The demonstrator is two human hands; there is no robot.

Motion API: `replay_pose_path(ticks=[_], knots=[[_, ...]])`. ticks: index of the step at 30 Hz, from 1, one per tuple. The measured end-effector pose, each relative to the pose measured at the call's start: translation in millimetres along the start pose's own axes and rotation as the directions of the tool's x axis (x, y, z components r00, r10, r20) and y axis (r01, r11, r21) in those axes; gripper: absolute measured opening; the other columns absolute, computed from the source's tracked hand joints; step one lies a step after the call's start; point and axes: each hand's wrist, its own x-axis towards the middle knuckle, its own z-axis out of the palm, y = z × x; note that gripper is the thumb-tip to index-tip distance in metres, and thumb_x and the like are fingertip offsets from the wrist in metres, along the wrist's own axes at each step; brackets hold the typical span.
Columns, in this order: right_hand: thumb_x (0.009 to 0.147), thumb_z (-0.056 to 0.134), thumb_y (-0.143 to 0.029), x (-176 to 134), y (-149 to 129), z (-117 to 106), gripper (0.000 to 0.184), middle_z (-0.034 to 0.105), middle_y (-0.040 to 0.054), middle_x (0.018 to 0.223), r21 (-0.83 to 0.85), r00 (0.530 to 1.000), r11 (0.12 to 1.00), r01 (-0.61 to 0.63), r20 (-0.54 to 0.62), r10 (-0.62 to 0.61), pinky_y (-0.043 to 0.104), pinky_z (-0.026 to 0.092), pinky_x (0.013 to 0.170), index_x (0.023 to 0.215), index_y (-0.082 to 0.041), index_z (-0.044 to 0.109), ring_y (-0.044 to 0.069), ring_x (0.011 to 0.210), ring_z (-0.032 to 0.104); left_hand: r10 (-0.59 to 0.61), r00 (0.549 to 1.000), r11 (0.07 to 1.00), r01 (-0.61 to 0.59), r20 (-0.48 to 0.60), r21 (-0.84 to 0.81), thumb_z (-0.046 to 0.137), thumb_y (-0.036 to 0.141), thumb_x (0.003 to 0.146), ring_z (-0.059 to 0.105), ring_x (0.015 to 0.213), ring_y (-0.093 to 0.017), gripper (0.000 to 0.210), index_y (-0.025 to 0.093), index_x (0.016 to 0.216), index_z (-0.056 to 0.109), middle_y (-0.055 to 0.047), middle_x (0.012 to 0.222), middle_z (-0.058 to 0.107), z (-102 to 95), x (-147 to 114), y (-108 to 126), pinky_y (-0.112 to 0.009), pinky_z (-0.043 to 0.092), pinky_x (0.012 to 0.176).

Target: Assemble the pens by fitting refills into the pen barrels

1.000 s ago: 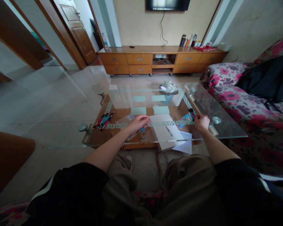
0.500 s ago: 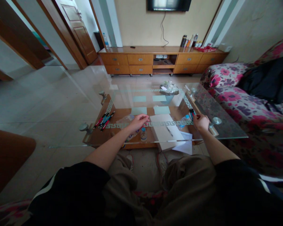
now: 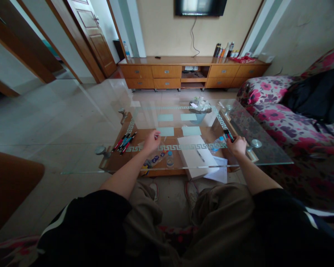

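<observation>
My left hand (image 3: 152, 141) is over the glass table, right of a loose pile of pens (image 3: 124, 142) in red, black and teal. Its fingers curl loosely with a gap at the thumb, and nothing shows between them. Over the table's right side, my right hand (image 3: 237, 145) closes on a small bunch of dark and teal pens (image 3: 228, 135). The bunch points away from me, and the fingers hide its near end.
Under the glass tabletop (image 3: 267, 157) show a white box (image 3: 193, 148) with a pen (image 3: 200, 155) over it, a small bottle (image 3: 170, 159) and a blue-capped bottle (image 3: 217, 144). A full waste basket (image 3: 199, 116) stands beyond. A flowered sofa (image 3: 267, 91) is at right.
My left hand has moved left, toward the pen pile, and its fingers have curled more. My right hand stays at the bunch of pens with a slight shift of its fingers.
</observation>
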Motion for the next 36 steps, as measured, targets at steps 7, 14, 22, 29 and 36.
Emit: replay_pose_path(ticks=[7,14,22,29,36], knots=[[0.082,0.052,-0.046,-6,-19,-14,0.054,0.055,0.0268,0.118,0.024,0.997,0.999,-0.043,-0.055,0.044,0.052,0.039,0.095,0.118,-0.005,0.055,0.038,0.111,0.048,-0.13,0.93,0.765,0.315,-0.344,0.562,0.051,0.018,0.084,0.047,0.123,-0.037,0.035,0.012,0.118,0.055,-0.022,0.125,0.054,-54.7,-7,-40,-0.052,0.042,0.098],[0.088,0.046,-0.047,-12,-48,-25,0.051,0.053,0.0236,0.118,-0.009,0.999,0.999,0.036,-0.025,-0.037,0.051,0.039,0.091,0.121,-0.009,0.053,0.036,0.109,0.047,-0.208,0.826,0.682,0.507,-0.524,0.527,0.04,0.026,0.093,0.043,0.125,-0.038,0.038,0.009,0.125,0.05,-0.024,0.132,0.048,-78.6,-16,-56,-0.054,0.043,0.096],[0.089,0.045,-0.042,-12,-54,-23,0.046,0.052,0.0222,0.12,-0.013,0.998,0.998,0.064,0.005,-0.064,0.049,0.04,0.09,0.121,-0.011,0.054,0.035,0.109,0.047,-0.375,0.748,0.631,0.638,-0.547,0.44,0.044,0.031,0.089,0.044,0.123,-0.04,0.034,0.01,0.112,0.06,-0.025,0.129,0.052,-87.9,-17,-85,-0.058,0.039,0.096],[0.088,0.045,-0.04,-14,-56,-23,0.044,0.053,0.0213,0.12,-0.019,0.997,0.997,0.07,0.022,-0.069,0.049,0.041,0.09,0.12,-0.012,0.056,0.035,0.108,0.047,-0.395,0.756,0.671,0.625,-0.521,0.399,0.046,0.028,0.09,0.045,0.123,-0.039,0.029,0.013,0.111,0.06,-0.023,0.128,0.053,-82.4,-14,-83,-0.059,0.036,0.097],[0.09,0.045,-0.039,-17,-64,-28,0.043,0.053,0.0218,0.12,0.011,0.994,0.994,0.111,0.021,-0.111,0.049,0.04,0.093,0.119,-0.01,0.057,0.036,0.11,0.047,-0.307,0.792,0.715,0.558,-0.528,0.421,0.037,0.025,0.098,0.044,0.121,-0.037,0.028,0.015,0.115,0.057,-0.02,0.128,0.051,-84.8,-16,-66,-0.058,0.036,0.096]])
